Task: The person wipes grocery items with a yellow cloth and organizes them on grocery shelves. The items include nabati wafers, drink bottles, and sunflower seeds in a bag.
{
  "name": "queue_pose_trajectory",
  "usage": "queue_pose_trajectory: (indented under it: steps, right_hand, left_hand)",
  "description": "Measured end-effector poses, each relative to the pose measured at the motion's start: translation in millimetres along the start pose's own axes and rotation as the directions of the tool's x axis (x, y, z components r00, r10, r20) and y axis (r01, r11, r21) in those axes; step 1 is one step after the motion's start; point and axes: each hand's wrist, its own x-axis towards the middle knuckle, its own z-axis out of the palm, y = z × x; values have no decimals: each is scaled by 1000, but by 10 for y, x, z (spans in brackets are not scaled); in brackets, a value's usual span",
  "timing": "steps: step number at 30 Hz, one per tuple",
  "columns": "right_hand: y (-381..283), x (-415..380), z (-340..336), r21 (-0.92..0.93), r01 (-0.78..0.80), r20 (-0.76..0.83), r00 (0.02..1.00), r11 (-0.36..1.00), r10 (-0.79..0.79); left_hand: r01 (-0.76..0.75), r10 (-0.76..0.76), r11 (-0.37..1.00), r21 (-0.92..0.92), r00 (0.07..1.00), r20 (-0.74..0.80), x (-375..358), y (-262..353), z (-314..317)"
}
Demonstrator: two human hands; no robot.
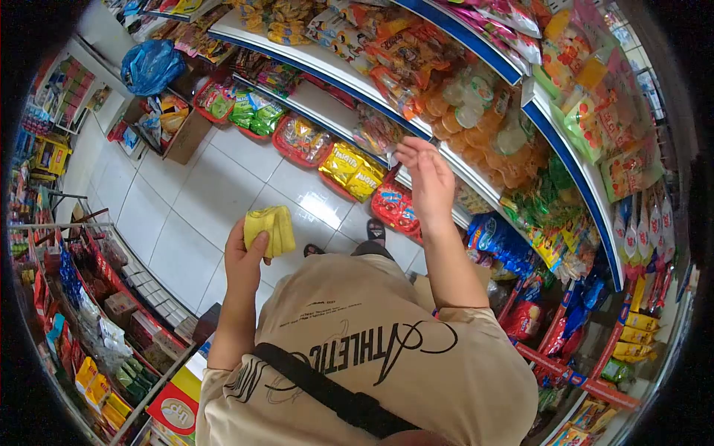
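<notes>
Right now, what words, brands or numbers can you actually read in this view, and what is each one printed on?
"ATHLETIC", seen upside down: on the front of the beige T-shirt.
Red logo on the yellow snack bags in the floor tray: too blurred to read.
White emblem on the red box at lower left: too small to read.
Labels on the shelf packets: too small or blurred.
Folded yellow cloth in the left hand: no text.

Yellow cloth (272,229) partly hidden behind left hand (245,256) fingers; packet labels on shelf (476,175) beyond right hand (425,178) fingertips unreadable; foot (376,231) below fingers partly covered by shirt (387,349).
</notes>
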Motion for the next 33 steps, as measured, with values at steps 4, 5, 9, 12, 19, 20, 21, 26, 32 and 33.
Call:
queue_pose_trajectory:
  steps: [4, 5, 9, 12, 19, 20, 21, 26, 32, 33]
  right_hand:
    - [106, 272, -254, 197, -200, -196, 951, 960, 238]
    - [186, 383, -414, 264, -192, -202, 947, 945, 249]
    - [315, 881, -931, 577, -225, -260, 861, 785, 437]
    - [94, 1251, -983, 596, -198, -376, 788, 779, 488]
    - [107, 1636, -1214, 520, -290, -436, 719, 804, 541]
    - [103, 1628, -1221, 492, -305, -436, 725, 816, 534]
    - [101, 1599, -1227, 511, -306, -422, 725, 804, 544]
    - [106, 1063, -1121, 473, -311, -372, 778, 825, 506]
    - [79, 106, -1094, 301, -465, -117, 848, 832, 516]
    - [68, -11, -1110, 269, -484, -60, 855, 833, 516]
  left_hand:
    - [-12, 12, 1000, -9, 1000, -14, 40, 14, 50]
    - [-14, 13, 1000, -10, 1000, -16, 47, 14, 73]
    - [-11, 9, 1000, -18, 995, -97, 51, 35, 262]
    - [0, -3, 1000, -25, 992, -125, 66, 57, 395]
    - [2, -14, 996, -94, 992, -124, 217, -20, 746]
    - [-3, -8, 996, -89, 993, -122, 246, -38, 793]
    - [1, -11, 996, -93, 994, -105, 277, -44, 839]
    - [129, -133, 989, -73, 990, -48, 480, -182, 935]
    - [218, -234, 968, -122, 963, -134, 701, -190, 1181]
    - [215, -225, 972, -94, 967, -122, 729, -195, 1191]
